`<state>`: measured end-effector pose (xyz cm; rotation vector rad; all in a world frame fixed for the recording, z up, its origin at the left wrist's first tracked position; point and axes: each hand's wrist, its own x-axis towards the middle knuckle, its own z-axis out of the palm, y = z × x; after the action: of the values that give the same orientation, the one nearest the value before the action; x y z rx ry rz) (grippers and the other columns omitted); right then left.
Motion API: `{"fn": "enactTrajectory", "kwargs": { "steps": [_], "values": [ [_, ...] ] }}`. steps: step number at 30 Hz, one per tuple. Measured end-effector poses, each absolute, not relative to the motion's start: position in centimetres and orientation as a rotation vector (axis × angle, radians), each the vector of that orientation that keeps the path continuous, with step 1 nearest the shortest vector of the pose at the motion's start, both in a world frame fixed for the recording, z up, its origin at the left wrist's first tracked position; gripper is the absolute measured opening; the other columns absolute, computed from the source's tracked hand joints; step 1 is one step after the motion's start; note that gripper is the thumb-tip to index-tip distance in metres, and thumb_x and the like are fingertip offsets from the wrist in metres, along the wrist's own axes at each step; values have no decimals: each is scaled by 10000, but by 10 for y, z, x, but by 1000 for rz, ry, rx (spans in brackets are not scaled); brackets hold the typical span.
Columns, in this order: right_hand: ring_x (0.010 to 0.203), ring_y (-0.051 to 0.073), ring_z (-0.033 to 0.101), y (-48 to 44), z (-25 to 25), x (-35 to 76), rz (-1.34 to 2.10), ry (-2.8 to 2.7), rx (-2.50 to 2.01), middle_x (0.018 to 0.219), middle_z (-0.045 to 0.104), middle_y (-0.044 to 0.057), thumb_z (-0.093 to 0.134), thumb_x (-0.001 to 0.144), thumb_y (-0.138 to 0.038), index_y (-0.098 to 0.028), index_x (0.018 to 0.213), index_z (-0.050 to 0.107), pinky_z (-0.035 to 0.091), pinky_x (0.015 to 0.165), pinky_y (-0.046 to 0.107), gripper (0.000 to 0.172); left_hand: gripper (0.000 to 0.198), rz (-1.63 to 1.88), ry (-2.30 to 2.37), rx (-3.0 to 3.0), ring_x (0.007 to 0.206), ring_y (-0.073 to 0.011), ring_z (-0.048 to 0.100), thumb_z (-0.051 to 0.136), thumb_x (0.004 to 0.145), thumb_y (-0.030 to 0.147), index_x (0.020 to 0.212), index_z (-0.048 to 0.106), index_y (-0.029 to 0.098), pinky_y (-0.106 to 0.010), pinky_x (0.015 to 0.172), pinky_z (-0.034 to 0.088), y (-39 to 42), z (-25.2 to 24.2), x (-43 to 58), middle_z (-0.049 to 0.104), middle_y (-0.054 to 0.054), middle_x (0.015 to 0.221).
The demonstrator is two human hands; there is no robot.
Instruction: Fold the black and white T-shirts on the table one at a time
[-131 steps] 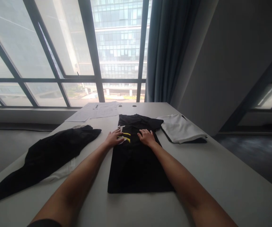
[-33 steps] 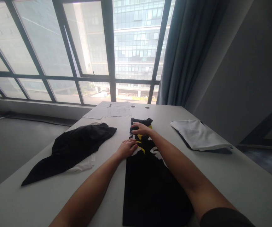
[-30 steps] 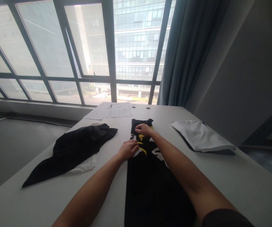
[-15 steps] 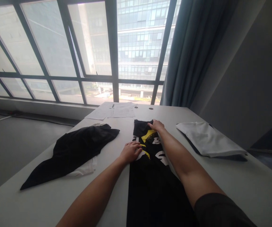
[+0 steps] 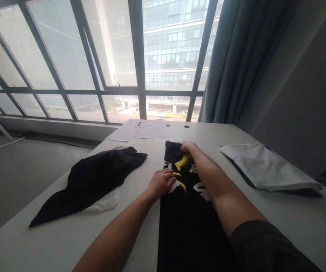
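A black T-shirt [image 5: 192, 226] with a yellow and white print lies in a long narrow strip on the table, running away from me. Its far end shows a doubled-over dark part. My left hand [image 5: 162, 182] rests flat on the shirt's left edge beside the print, fingers spread. At the far right corner, my right hand [image 5: 189, 146] has its fingers curled round the fabric; the fingertips are partly hidden. My right forearm covers part of the print.
To the left lies a crumpled black garment [image 5: 95, 177] over a white cloth [image 5: 104, 202]. A folded white garment [image 5: 267, 164] with a dark layer beneath lies on the right. Paper sheets [image 5: 148, 130] are at the back of the white table [image 5: 140, 241], before windows and a grey curtain [image 5: 236, 64].
The view has shifted slightly, so everything sits a little further right. My right hand's fingers have curled in more on the shirt's far corner. My left hand stays in place on the shirt.
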<state>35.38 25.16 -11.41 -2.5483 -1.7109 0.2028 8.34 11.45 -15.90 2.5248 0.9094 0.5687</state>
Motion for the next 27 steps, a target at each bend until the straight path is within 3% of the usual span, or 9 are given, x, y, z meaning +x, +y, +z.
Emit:
{"fn": "enactTrajectory", "kwargs": {
  "steps": [4, 10, 13, 16, 19, 23, 27],
  "values": [
    [1076, 306, 675, 251, -104, 349, 128, -1667, -2615, 1145, 695, 205, 756, 730, -208, -112, 1137, 718, 546, 878, 359, 420, 313, 559, 919, 2518, 1380, -208, 478, 504, 986, 389, 1173, 734, 290, -399, 1195, 319, 115, -160, 84, 618, 19, 1396],
    [1148, 295, 630, 254, -97, 339, -77, -1744, -2368, 1255, 664, 155, 601, 895, -332, -197, 1216, 696, 502, 949, 374, 361, 330, 568, 912, 2536, 1378, -216, 478, 479, 996, 398, 1182, 731, 293, -412, 1189, 329, 117, -164, 85, 614, 21, 1401],
    [1246, 284, 572, 255, -107, 335, 77, -1863, -2382, 1360, 617, 121, 594, 916, -392, -247, 1377, 583, 449, 1022, 390, 483, 318, 575, 912, 2531, 1375, -220, 481, 498, 987, 390, 1179, 732, 290, -415, 1182, 339, 116, -163, 85, 619, 20, 1394],
    [1317, 305, 518, 253, -123, 339, 210, -1879, -2475, 1430, 563, 149, 547, 947, -434, -227, 1462, 493, 378, 1092, 470, 558, 300, 584, 918, 2518, 1366, -225, 490, 526, 973, 390, 1159, 740, 292, -416, 1176, 348, 116, -162, 84, 632, 17, 1378],
    [1433, 306, 383, 246, -139, 349, 246, -1835, -2516, 1566, 398, 168, 338, 1020, -500, -187, 1533, 392, 299, 1147, 523, 603, 298, 596, 911, 2518, 1361, -226, 494, 530, 969, 394, 1153, 743, 295, -415, 1175, 351, 116, -162, 85, 639, 13, 1368],
    [1542, 253, 90, 237, -160, 359, 294, -1750, -2544, 1679, 93, 98, 168, 1021, -579, -169, 1612, 186, 144, 1212, 530, 719, 306, 597, 911, 2521, 1362, -222, 492, 520, 972, 403, 1161, 738, 300, -414, 1172, 354, 117, -163, 85, 637, 15, 1371],
    [1545, 257, 55, 234, -169, 361, 219, -1607, -2578, 1681, 54, 99, 113, 1010, -594, -131, 1617, 149, 73, 1219, 531, 764, 332, 555, 893, 2545, 1389, -223, 465, 531, 964, 448, 1201, 718, 310, -421, 1187, 325, 118, -164, 84, 605, 19, 1411]
  ]
}}
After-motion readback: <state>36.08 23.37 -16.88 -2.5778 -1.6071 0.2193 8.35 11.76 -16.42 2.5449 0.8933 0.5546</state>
